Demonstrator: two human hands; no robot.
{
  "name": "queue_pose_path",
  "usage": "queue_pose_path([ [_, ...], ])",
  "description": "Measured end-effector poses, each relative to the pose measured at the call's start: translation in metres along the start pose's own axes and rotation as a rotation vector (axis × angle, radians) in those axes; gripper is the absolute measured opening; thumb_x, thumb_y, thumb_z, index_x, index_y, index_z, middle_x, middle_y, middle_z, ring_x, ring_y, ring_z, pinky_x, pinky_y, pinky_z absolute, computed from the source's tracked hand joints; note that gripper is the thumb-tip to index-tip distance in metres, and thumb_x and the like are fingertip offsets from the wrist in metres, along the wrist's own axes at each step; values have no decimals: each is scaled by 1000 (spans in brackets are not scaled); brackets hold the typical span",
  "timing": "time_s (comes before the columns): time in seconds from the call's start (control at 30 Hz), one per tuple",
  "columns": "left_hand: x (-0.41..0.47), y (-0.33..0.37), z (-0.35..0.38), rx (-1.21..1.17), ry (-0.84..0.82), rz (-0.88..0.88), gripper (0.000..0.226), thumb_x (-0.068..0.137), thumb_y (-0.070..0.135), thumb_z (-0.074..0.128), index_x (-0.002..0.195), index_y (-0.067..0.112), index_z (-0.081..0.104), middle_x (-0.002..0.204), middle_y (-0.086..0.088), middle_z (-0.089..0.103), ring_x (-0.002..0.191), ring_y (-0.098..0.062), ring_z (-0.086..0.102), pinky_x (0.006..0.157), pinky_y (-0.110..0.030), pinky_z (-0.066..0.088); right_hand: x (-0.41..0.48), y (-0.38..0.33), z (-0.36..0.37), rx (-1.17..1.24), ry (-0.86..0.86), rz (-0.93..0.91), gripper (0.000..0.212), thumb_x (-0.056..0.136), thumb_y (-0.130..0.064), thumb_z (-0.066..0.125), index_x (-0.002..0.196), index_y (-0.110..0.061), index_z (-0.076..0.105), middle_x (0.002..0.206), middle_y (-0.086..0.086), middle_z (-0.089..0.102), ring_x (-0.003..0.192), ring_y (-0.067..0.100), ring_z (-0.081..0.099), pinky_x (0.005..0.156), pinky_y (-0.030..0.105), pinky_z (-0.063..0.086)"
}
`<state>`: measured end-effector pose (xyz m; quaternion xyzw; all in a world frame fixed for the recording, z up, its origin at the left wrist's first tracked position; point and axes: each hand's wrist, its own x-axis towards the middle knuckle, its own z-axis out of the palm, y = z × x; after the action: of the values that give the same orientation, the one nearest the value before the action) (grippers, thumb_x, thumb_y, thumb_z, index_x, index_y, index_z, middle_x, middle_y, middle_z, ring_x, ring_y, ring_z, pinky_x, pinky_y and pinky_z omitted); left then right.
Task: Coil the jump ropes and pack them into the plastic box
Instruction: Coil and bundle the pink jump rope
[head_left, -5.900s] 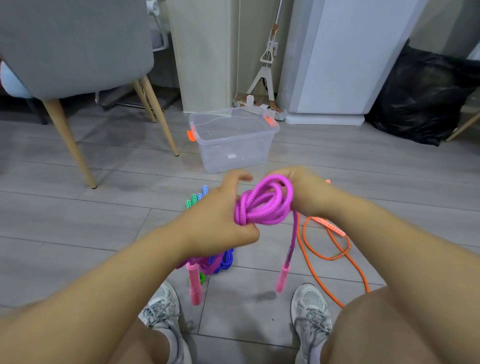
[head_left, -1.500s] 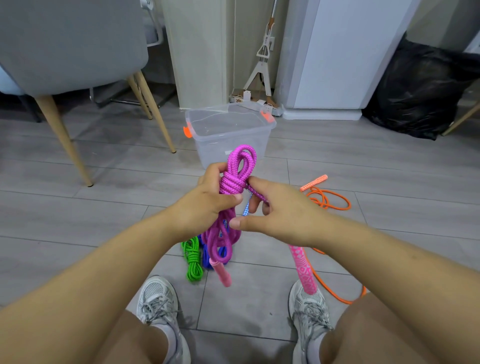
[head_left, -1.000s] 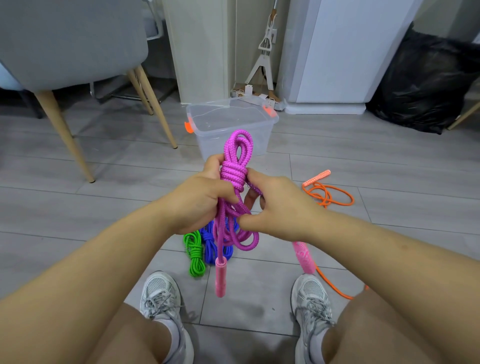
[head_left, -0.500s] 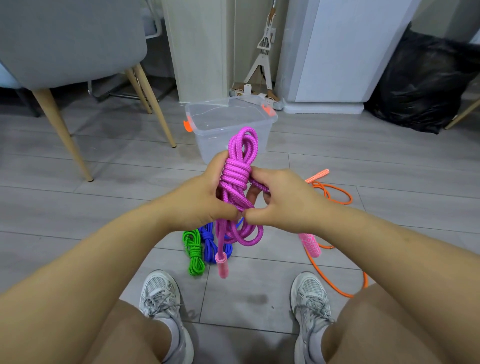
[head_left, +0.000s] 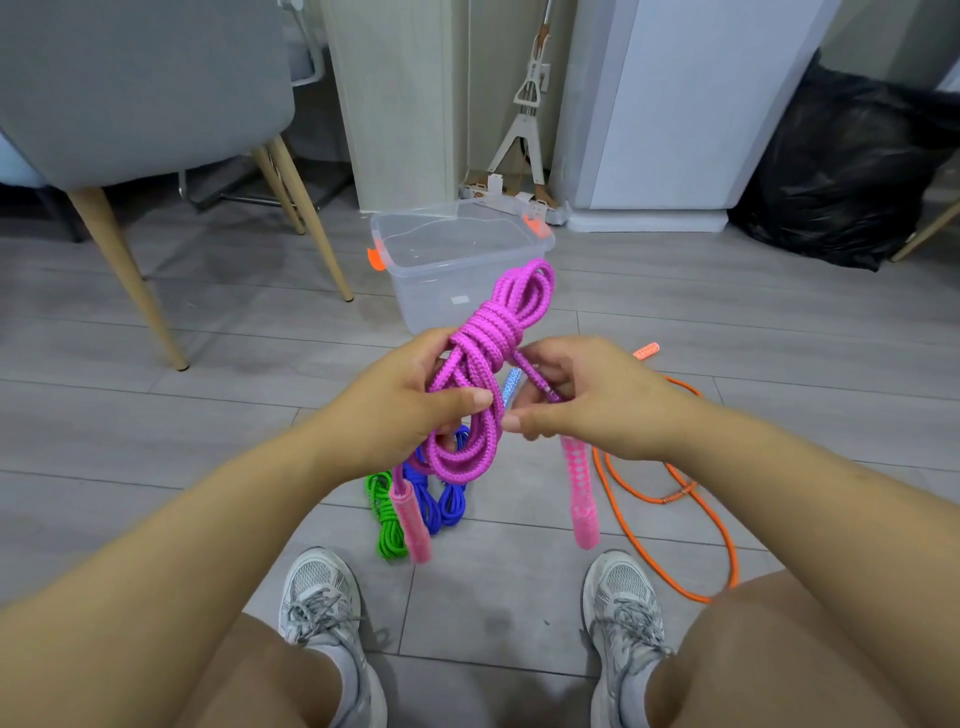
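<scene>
A coiled purple jump rope (head_left: 493, 332) with several wraps round its middle is held upright in front of me. My left hand (head_left: 400, 400) grips the bundle below the wraps. My right hand (head_left: 582, 395) pinches the rope's free end just above a pink handle (head_left: 581, 493) that hangs down. The other pink handle (head_left: 410, 525) dangles under my left hand. The clear plastic box (head_left: 457, 260) with orange latches stands open on the floor behind the rope. A green coil (head_left: 385, 514) and a blue coil (head_left: 441, 499) lie on the floor below. An orange rope (head_left: 685, 499) lies loose at the right.
A grey chair (head_left: 145, 104) with wooden legs stands at the left. A mop (head_left: 524, 119) leans against the wall behind the box, beside a white cabinet (head_left: 685, 104). A black bag (head_left: 852, 166) sits at the far right. My two shoes (head_left: 322, 603) rest on the grey floor.
The loose length of purple rope has been wound round the coil's middle. The right-hand pink handle now hangs straight down, and my right hand pulls the end tighter to the right.
</scene>
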<state>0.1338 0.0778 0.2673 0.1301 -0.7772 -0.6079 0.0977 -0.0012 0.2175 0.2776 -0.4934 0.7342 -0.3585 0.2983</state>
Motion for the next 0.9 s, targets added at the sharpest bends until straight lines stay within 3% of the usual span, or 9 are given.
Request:
queue_pose_path([
  [0.07,0,1,1,31,42,17,30,86,1,61,109,18,53,65,4,51,50,-3,47,52,-17,44,-3,4,-4,-49,-18,69,18,78,-15,73,91,-11,62,80,9,71,72,17,64,79,42,53],
  [0.13,0,2,2,29,80,33,30,86,2,61,103,25,53,66,4,51,51,-4,48,52,-18,45,-5,7,-8,-128,-21,111,11,83,-21,69,79,-17,60,73,3,67,67,13,58,74,38,50],
  [0.2,1,2,2,3,103,47,31,87,2,60,101,29,52,67,4,51,53,-6,47,53,-19,46,-7,7,-11,-226,13,141,21,87,-34,61,71,-23,52,70,-2,57,63,10,48,68,32,42],
  [0.27,2,1,1,-6,125,56,33,87,3,60,102,31,52,68,6,52,55,-7,48,54,-20,47,-9,4,-11,-217,44,156,24,91,-38,53,71,-25,49,76,5,61,60,10,48,61,29,41],
  [0.4,2,2,1,13,129,79,35,88,3,60,104,33,51,70,7,53,55,-3,49,54,-18,46,-14,-2,-15,271,5,196,22,98,-25,41,79,-14,41,79,17,69,41,16,56,34,21,40],
  [0.53,2,6,1,6,143,96,33,88,5,59,107,31,50,72,5,53,55,-4,48,54,-17,45,-18,-8,-23,654,-70,132,25,85,-21,60,79,-11,37,77,17,69,42,21,61,34,21,43],
  [0.73,3,6,-3,86,134,77,21,88,12,61,96,29,53,77,1,56,66,-11,51,64,-30,48,-19,-12,-26,767,13,2,38,59,11,67,80,-9,44,75,8,69,40,15,58,37,20,47],
  [0.8,3,5,-8,112,136,73,17,88,14,61,91,29,53,67,12,54,57,-6,50,59,-25,45,-19,-11,-30,777,28,-33,57,45,-2,87,92,-8,54,75,8,70,41,13,59,38,21,48],
  [0.9,3,4,-16,151,126,56,16,89,16,60,89,29,53,58,19,54,51,-2,48,56,-22,42,-19,-9,-36,743,26,-51,65,44,-38,88,97,-9,65,76,7,70,40,9,57,39,19,46],
])
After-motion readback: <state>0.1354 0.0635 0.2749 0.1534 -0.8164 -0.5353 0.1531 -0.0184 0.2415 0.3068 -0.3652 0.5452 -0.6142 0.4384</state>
